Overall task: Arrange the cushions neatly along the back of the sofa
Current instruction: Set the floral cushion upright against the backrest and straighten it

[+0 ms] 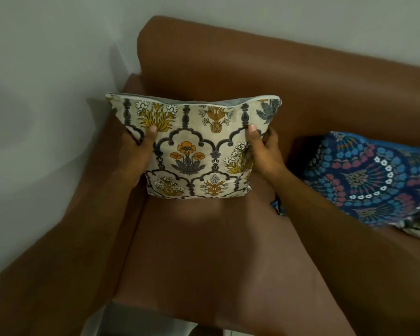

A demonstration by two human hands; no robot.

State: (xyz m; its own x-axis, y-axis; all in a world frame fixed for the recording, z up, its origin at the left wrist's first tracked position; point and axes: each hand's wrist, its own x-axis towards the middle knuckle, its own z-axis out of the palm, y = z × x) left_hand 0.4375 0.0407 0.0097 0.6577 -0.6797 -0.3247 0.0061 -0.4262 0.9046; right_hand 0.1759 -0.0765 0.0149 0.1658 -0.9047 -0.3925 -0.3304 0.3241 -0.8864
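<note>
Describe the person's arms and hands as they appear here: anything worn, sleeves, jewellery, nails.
Both forearms are bare right down to the frame's bottom edge, with no sleeve showing. The left hand and right hand carry no gloves, and no rings, watch or bracelets are visible. The thumbnails are short and look unpainted. The dim lighting hides finer detail.

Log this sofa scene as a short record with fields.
held item: cream floral cushion, upright near the backrest
left hand: grips its left edge
right hand: grips its right edge
other cushion: blue patterned cushion, lying flat on the seat to the right
sofa: brown, set in the wall corner
</note>
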